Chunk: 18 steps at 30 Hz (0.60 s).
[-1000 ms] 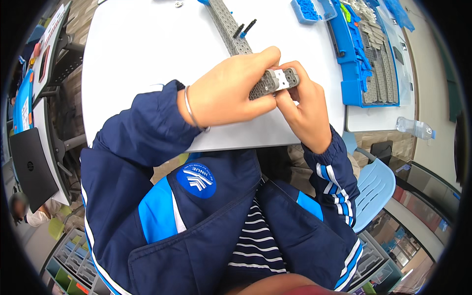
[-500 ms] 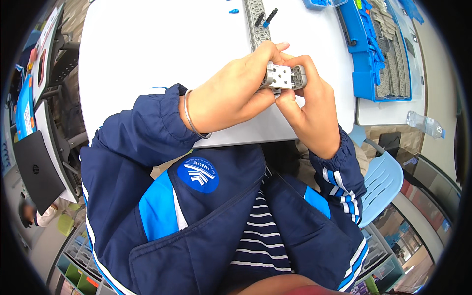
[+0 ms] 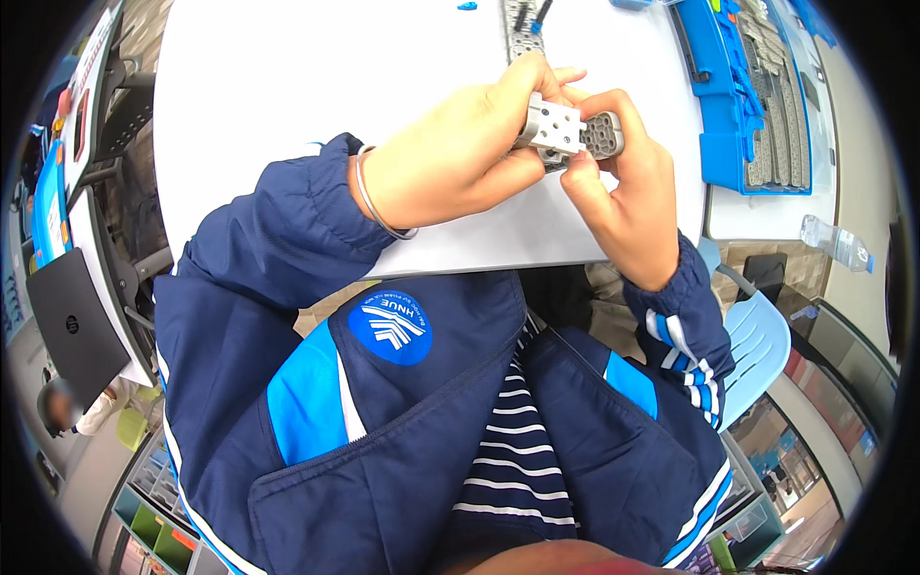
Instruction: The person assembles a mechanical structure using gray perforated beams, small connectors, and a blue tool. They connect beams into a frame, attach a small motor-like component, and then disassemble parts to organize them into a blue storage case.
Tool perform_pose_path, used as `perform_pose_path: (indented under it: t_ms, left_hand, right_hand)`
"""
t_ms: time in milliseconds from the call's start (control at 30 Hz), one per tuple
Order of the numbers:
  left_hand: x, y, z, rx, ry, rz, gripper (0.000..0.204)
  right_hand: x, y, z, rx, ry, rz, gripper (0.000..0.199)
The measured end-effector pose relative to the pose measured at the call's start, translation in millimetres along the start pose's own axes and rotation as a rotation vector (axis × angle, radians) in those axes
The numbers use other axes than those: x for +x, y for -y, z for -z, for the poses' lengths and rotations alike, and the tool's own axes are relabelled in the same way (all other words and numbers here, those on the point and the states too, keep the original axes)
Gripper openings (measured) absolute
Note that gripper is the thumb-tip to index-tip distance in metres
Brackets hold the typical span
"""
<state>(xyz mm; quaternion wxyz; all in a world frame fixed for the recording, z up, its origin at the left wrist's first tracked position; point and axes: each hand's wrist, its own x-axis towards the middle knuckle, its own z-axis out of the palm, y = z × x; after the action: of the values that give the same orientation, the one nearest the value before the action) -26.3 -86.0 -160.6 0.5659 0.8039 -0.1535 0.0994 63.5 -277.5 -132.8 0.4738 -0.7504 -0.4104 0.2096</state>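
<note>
Both hands are together over the white table [image 3: 287, 77]. My left hand [image 3: 460, 158] is closed around a block-shaped motor [image 3: 556, 126] with a white, hole-dotted face and grey sides. Pinched between the thumb and fingers of my right hand [image 3: 628, 182] is a grey plastic connector piece [image 3: 603, 135] with holes, against the motor's right end. Whether the two are joined I cannot tell, since fingers cover parts of both. Just beyond my hands lies a long grey perforated beam [image 3: 522, 46], with black and blue pins [image 3: 541, 17] standing in it.
A blue parts bin [image 3: 724, 115] filled with grey beams stands at the right. Near it lies a clear plastic bottle [image 3: 836, 243]. A light blue chair [image 3: 757, 345] is at the lower right. A small blue piece [image 3: 467, 6] lies at the far edge; a black laptop [image 3: 75, 326] is at left.
The grey connector has turned so its holed face shows more, and it sits slightly tilted beside the motor. Both hands have shifted a little to the right and away.
</note>
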Motion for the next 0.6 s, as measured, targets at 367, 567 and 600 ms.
perform_pose_path:
  t_ms: [367, 567, 600]
  left_hand:
    - [17.3, 25.2, 3.9, -0.032, 0.012, -0.111, 0.044]
    - [5.0, 30.4, 1.1, 0.469, -0.129, -0.241, 0.054]
    - [0.3, 30.7, 1.1, 0.521, -0.133, -0.230, 0.055]
  right_hand:
    - [1.6, -41.2, -6.1, 0.057, -0.127, 0.225, 0.046]
    - [-8.7, -43.4, -13.8, 0.081, -0.139, 0.091, 0.043]
    - [-9.1, -41.6, -16.0, 0.079, -0.148, 0.071, 0.042]
